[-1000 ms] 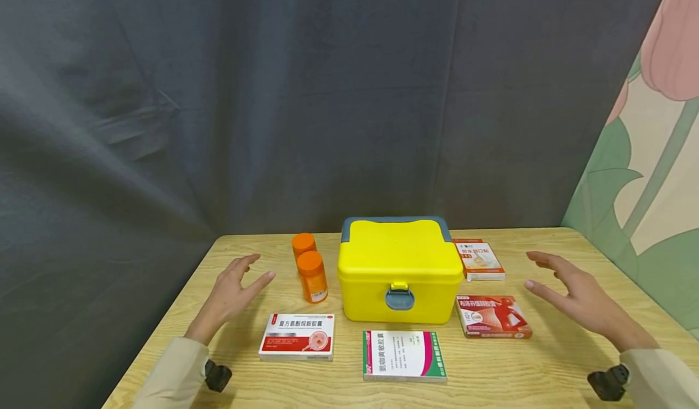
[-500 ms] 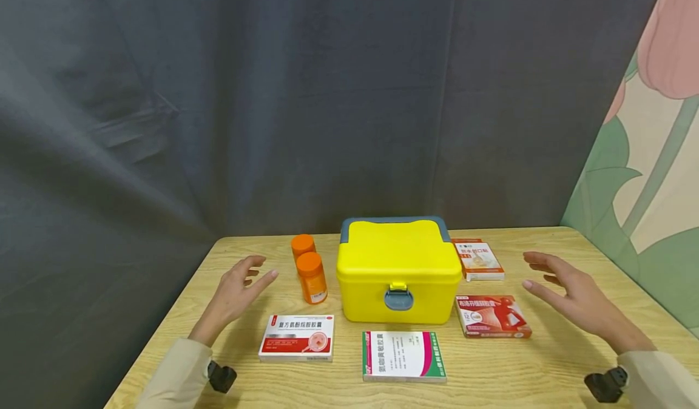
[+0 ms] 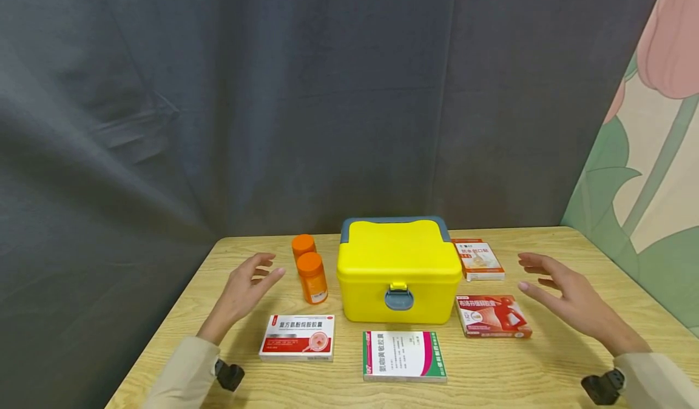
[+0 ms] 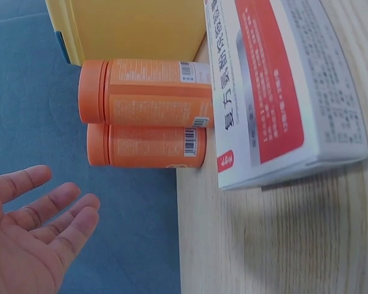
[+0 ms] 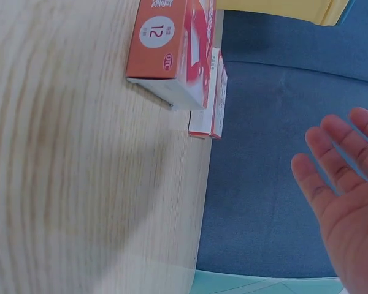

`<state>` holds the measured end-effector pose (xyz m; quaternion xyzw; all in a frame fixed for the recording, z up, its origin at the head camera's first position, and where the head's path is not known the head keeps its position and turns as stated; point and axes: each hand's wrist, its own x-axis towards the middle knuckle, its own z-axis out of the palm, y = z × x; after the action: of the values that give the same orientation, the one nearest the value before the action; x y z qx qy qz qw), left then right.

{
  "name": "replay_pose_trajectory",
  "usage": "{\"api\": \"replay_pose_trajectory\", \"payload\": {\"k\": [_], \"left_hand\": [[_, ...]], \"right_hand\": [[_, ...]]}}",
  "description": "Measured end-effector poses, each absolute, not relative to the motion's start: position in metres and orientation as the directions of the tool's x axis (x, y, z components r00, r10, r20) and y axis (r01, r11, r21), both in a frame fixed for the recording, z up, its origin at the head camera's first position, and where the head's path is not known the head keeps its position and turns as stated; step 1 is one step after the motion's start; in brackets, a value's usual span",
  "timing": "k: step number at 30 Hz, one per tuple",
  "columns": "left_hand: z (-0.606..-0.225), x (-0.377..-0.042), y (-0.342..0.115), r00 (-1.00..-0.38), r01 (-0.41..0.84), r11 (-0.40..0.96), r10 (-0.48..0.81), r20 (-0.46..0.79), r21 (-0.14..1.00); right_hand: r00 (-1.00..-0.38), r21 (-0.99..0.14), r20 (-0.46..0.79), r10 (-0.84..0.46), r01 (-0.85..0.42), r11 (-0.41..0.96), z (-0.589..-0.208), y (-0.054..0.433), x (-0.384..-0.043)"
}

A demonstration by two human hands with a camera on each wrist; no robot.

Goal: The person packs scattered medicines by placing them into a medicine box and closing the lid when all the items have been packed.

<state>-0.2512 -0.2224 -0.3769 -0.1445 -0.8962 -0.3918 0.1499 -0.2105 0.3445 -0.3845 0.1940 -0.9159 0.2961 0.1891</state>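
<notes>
Above the table's left side my left hand [image 3: 240, 290] hovers with relaxed fingers, holding nothing; nearest to it are two orange bottles [image 3: 313, 278] and a red-and-white medicine box [image 3: 297, 337]. My right hand [image 3: 570, 297], also holding nothing, is in the air to the right of a red medicine box [image 3: 493, 317]. Between the hands stands a yellow lidded case [image 3: 400, 269], its lid down and a grey latch [image 3: 399, 299] on its front. A green-and-white medicine box [image 3: 404, 355] lies in front of the case. Both wrist views show the palms with fingers apart.
A white-and-orange box [image 3: 480, 259] lies to the right of the case, partly hidden behind it. The wooden table [image 3: 491, 375] ends at the back against a dark curtain [image 3: 338, 105]. A wall with painted flowers [image 3: 655, 184] borders the right side.
My left hand has drifted slightly right, towards the bottles. The right hand has shifted slightly left. The case, bottles and boxes have stayed in place.
</notes>
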Motion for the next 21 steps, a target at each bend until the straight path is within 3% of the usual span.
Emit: {"api": "replay_pose_trajectory", "payload": {"k": [21], "left_hand": [[-0.369,-0.249,-0.211,-0.907,0.399,0.649,0.176,0.383,0.647]], "right_hand": [[-0.873,-0.478,0.419,-0.249,-0.445,0.757,-0.378,0.333,-0.209]]}}
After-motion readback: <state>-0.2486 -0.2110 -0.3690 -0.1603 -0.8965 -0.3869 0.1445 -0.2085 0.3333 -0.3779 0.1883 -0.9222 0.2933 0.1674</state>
